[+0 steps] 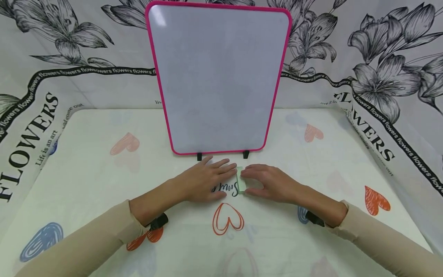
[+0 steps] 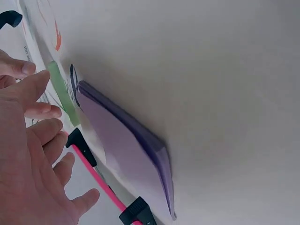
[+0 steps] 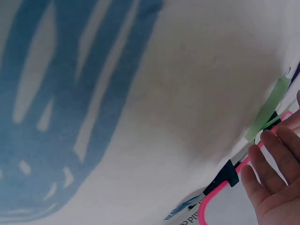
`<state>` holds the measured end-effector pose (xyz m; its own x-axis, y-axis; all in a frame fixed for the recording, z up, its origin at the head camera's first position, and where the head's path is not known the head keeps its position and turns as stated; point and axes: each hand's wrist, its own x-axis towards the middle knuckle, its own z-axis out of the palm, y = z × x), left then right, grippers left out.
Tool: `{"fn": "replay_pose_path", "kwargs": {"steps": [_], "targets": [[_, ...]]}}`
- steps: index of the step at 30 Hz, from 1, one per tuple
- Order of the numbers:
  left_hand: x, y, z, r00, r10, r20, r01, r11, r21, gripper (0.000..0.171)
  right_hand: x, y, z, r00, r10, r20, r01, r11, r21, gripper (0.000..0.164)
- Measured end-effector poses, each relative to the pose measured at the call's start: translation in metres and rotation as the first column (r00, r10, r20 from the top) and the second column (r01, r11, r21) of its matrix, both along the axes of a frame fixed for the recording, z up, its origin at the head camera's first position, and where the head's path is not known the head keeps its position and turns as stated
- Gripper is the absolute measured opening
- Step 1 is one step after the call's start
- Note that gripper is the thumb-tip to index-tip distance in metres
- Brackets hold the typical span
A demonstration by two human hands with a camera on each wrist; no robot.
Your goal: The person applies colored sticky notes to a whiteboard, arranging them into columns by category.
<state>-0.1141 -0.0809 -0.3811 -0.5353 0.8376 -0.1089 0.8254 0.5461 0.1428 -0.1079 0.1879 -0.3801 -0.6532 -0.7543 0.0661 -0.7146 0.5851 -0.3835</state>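
A narrow, pale green flat piece (image 1: 240, 181), which looks like folded paper, lies on the table between the two hands. My left hand (image 1: 204, 182) is just left of it, palm down, with the fingers extended. Fingertips of my right hand (image 1: 275, 183) are at the green piece's right edge, the thumb near its lower end; whether they touch it I cannot tell. Beneath the left hand, the left wrist view shows a purple folded piece (image 2: 122, 140), its layers slightly parted. That purple piece is hidden in the head view.
Beyond the hands a whiteboard (image 1: 221, 80) with a pink frame stands upright on black feet (image 1: 246, 154). A white tablecloth (image 1: 180, 238) printed with hearts and lettering covers the table. Flower-printed fabric (image 1: 387, 34) forms the back and sides.
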Motion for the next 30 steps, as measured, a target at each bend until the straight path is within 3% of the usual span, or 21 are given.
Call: {"fn": "replay_pose_path", "kwargs": {"steps": [11,23,30], "targets": [[-0.0041,0.0036,0.0014,0.999,0.009,0.046,-0.008,1.000,-0.008,0.069,-0.0030,-0.0003,-0.0009,0.999,0.042,-0.003,-0.042,0.999,-0.002,0.038],[-0.0056,0.0054,-0.0018,1.000,-0.001,0.027,0.002,1.000,-0.027,0.070,-0.0047,-0.0007,-0.0001,0.998,0.061,0.016,-0.061,0.998,-0.023,0.034],[-0.0059,0.0066,-0.0036,1.000,-0.014,0.004,0.014,0.999,-0.033,0.071,-0.0042,-0.0020,0.0010,0.999,0.029,0.042,-0.029,1.000,-0.011,0.035]]}}
